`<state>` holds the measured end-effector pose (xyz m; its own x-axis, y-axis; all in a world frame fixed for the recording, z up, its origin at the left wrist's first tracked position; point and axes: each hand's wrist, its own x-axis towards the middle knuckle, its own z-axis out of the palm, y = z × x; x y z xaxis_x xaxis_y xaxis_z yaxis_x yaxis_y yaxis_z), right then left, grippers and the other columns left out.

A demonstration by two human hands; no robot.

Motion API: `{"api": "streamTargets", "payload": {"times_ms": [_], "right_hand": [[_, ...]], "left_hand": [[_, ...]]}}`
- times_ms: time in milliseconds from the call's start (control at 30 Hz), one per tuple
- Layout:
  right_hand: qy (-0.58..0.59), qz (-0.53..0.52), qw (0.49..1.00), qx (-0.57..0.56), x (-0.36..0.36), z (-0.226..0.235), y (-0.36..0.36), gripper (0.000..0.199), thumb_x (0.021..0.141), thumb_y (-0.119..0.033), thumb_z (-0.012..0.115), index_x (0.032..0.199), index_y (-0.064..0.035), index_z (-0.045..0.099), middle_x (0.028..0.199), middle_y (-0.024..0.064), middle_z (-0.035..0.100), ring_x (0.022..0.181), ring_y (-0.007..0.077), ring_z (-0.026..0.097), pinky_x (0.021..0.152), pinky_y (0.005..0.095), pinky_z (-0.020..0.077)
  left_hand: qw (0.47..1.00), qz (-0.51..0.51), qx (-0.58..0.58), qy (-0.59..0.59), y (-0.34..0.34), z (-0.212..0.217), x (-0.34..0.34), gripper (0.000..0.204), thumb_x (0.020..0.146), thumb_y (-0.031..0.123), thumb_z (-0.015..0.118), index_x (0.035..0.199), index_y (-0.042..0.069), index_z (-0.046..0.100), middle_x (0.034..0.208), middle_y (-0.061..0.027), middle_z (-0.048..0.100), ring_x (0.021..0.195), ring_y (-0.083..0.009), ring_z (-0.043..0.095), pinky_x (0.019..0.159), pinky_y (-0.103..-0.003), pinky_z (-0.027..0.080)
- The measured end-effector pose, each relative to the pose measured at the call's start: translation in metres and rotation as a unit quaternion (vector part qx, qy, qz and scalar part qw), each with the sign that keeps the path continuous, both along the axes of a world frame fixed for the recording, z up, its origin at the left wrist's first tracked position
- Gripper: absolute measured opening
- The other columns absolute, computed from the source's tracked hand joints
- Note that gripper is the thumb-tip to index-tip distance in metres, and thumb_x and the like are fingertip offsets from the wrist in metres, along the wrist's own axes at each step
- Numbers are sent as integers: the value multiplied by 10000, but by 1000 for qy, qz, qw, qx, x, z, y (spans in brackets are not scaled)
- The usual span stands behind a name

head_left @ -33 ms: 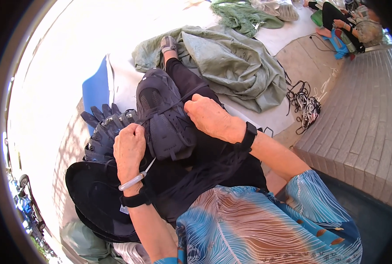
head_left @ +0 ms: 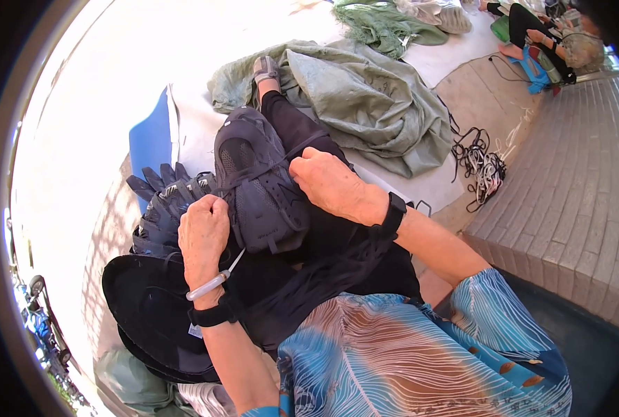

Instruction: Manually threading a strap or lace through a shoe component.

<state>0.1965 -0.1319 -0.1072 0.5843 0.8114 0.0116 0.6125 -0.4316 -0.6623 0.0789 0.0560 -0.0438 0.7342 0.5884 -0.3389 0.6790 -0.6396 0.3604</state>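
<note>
Nothing moved: left hand [head_left: 204, 233] and right hand [head_left: 330, 184] stay pinched on dark lace [head_left: 271, 163] across dark mesh shoe [head_left: 257, 184].

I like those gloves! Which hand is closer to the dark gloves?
Left. The left hand sits right beside the dark gloves; the right hand is across the shoe.

Open passage: the white sheet [head_left: 115, 83] lay bare and unobstructed to the upper left. Blocked: the crumpled green tarp [head_left: 365, 97] filled the ground ahead of the shoe [head_left: 257, 187]; dark gloves [head_left: 160, 201] and a black hat [head_left: 149, 313] crowded the space beside the left hand [head_left: 204, 229]. Tangled black cords [head_left: 479, 170] and a brick ledge [head_left: 566, 208] closed off the side beyond the right hand [head_left: 330, 184].
</note>
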Motion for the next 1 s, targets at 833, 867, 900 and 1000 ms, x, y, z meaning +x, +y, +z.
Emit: {"api": "streamTargets", "payload": {"times_ms": [833,867,900,1000], "right_hand": [[13,-30,995,95,-4,6,30,72,829,-71,590,819,-3,611,759,145,545,769,323,564,698,392,475],[12,-30,995,93,-2,3,35,72,829,-71,590,819,-3,611,759,145,545,769,323,564,698,392,475],[-7,-48,995,87,2,0,39,72,825,-70,589,819,-3,613,755,145,549,766,323,564,697,391,476],[-28,-58,994,90,14,-1,43,72,818,-67,587,814,-1,615,750,145,556,761,324,565,695,391,477]], "left_hand": [[980,38,-178,-84,24,-37,3,326,865,241,404,788,-27,573,708,-200,559,696,-352,559,688,-411,430],[978,52,-180,-94,22,-37,4,327,884,246,409,794,-24,572,695,-183,554,661,-325,557,664,-403,434],[977,52,-182,-94,21,-35,5,327,884,246,409,794,-24,572,695,-183,554,661,-325,557,664,-403,434],[970,100,-198,-101,15,-26,7,333,909,259,429,800,-23,569,688,-164,559,598,-279,545,607,-386,436]]}}
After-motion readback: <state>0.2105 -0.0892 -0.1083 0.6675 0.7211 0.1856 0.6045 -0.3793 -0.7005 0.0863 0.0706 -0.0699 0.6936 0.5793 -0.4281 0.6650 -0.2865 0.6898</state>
